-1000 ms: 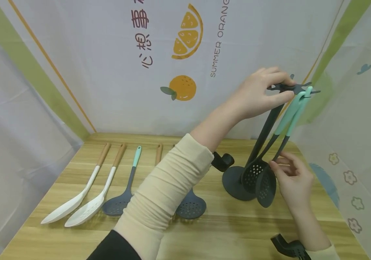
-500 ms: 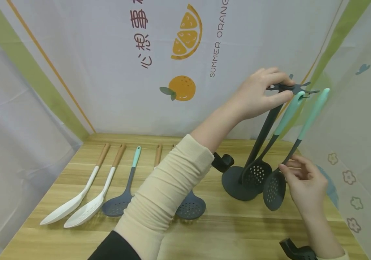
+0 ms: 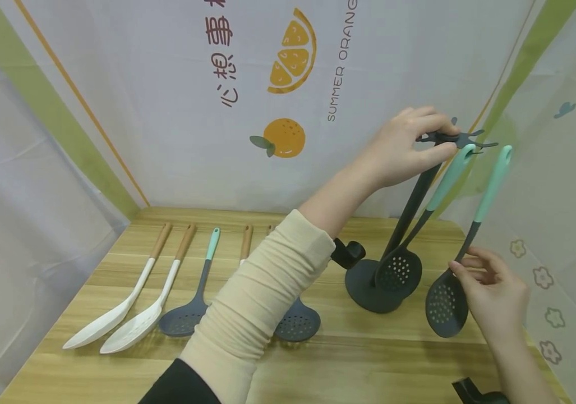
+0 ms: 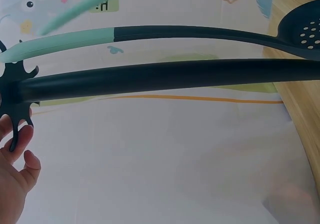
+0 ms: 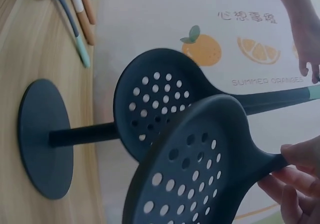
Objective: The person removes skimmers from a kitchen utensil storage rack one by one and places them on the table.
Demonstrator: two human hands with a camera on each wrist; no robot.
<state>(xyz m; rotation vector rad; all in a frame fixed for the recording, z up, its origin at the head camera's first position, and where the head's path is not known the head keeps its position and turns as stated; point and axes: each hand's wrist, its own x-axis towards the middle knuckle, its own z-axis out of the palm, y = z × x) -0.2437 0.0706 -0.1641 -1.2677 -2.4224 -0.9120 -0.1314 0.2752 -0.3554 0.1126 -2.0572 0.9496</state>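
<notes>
My left hand [image 3: 409, 143] holds the hooked top of a dark utensil stand [image 3: 415, 193], thumb below and fingers above. From one of its hooks hangs a skimmer [image 3: 400, 272] with a mint-green handle and a round perforated head. My right hand [image 3: 494, 292] pinches a matching skimmer [image 3: 447, 306] at the neck, just above its head. This one is off the hooks, handle up and leaning right, apart from the stand. In the right wrist view, the held skimmer's head [image 5: 185, 169] overlaps the hanging one, with the stand's round base [image 5: 45, 139] behind.
On the wooden table [image 3: 358, 370] at left lie a white spoon [image 3: 108, 321], a white slotted spoon [image 3: 138, 325] and a mint-handled dark turner [image 3: 185, 318]. Another dark perforated utensil [image 3: 298, 322] is partly hidden by my left sleeve [image 3: 254, 297]. Printed cloth walls [image 3: 176, 157] surround the table.
The right hand has drawn its skimmer off the hook, moving it right and slightly down, away from the hanging one. The left hand has stayed on the stand's top.
</notes>
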